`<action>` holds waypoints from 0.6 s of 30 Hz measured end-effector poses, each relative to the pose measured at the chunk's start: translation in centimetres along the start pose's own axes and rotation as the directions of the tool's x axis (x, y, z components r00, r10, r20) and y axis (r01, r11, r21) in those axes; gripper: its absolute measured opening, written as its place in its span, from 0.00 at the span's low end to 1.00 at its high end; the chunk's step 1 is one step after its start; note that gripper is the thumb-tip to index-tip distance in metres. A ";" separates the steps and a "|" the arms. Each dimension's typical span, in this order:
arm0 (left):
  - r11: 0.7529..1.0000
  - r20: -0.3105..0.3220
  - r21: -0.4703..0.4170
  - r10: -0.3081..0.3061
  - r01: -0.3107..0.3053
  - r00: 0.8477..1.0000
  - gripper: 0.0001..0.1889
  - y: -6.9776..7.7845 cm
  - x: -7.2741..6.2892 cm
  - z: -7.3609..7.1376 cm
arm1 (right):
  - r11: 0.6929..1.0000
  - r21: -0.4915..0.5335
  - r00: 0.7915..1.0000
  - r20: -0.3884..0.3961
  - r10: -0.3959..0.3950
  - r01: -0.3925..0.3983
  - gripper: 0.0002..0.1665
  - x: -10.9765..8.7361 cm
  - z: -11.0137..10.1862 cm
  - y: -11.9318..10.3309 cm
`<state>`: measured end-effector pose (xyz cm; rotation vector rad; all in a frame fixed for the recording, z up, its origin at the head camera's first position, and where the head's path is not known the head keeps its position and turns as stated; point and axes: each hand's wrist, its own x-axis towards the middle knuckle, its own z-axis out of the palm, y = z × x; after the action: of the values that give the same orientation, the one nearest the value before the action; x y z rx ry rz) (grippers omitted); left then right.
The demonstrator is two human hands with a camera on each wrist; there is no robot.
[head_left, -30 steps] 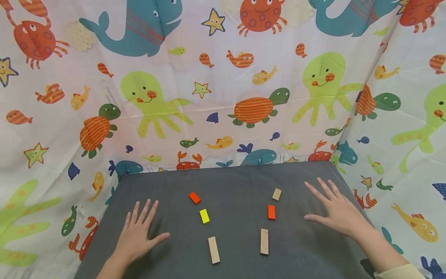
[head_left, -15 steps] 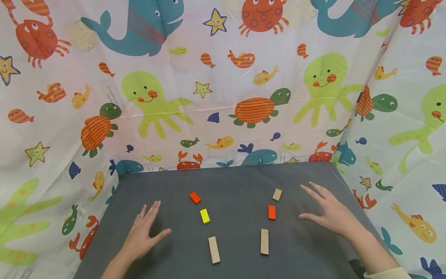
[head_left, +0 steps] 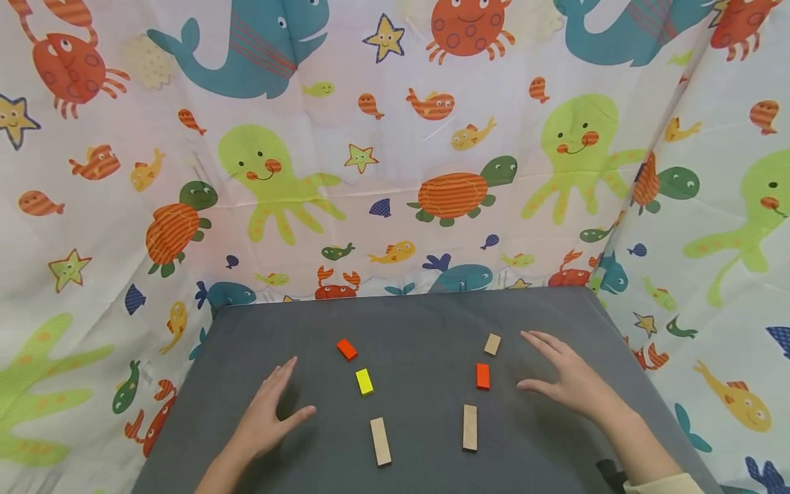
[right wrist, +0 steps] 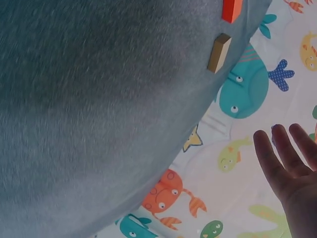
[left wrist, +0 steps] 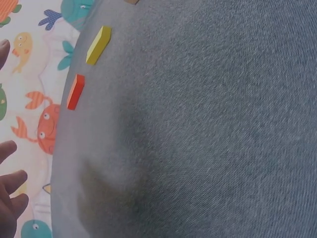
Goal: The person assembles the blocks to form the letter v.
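My left hand [head_left: 265, 415] hovers over the left part of the grey table, thumb apart from the straight fingers, holding nothing. Nearest to it are a yellow block [head_left: 364, 382], a red block [head_left: 348, 349] and a long plain wooden block [head_left: 380, 442]. On the other side my right hand [head_left: 570, 377] is likewise above the table with fingers extended and nothing in it. Beside it lie a short plain wooden block [head_left: 492, 344], a second red block [head_left: 483, 377] and another long wooden block [head_left: 470, 428]. In the right wrist view the fingers [right wrist: 292, 158] are spread apart.
The grey tabletop [head_left: 426, 343] ends at a white curtain [head_left: 370, 233] printed with sea animals, which rises behind it and along both sides. A dark object [head_left: 611, 473] shows beside the right forearm at the bottom.
Both hands have moved inward toward the blocks, the left to the right and the right to the left. Their fingers have come closer together. The blocks have stayed in place.
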<state>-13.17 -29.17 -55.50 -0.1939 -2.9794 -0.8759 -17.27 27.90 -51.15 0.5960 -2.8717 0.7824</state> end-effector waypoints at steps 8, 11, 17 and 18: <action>0.996 0.074 -0.063 -0.051 0.056 0.996 0.50 0.7 0.1 1.0 | 0.999 0.043 1.000 0.010 0.014 -0.014 0.57 0.0 1.0 -0.6; 0.996 0.097 -0.068 -0.056 0.062 0.994 0.51 1.0 0.1 1.2 | 0.998 0.054 1.000 0.021 0.018 -0.019 0.57 0.0 1.4 -0.7; 0.992 0.094 -0.110 -0.054 0.065 0.994 0.50 1.4 -0.1 1.5 | 0.997 0.079 1.000 0.026 0.010 -0.012 0.58 -0.1 2.1 -0.9; 0.991 0.092 -0.116 -0.053 0.063 0.994 0.50 1.5 -0.1 1.6 | 0.997 0.083 1.000 0.025 0.005 -0.007 0.58 -0.1 2.2 -1.0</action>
<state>-12.91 -27.09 -56.08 -0.1540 -3.0304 -1.0801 -16.83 26.07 -52.59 0.6111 -2.8764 0.9054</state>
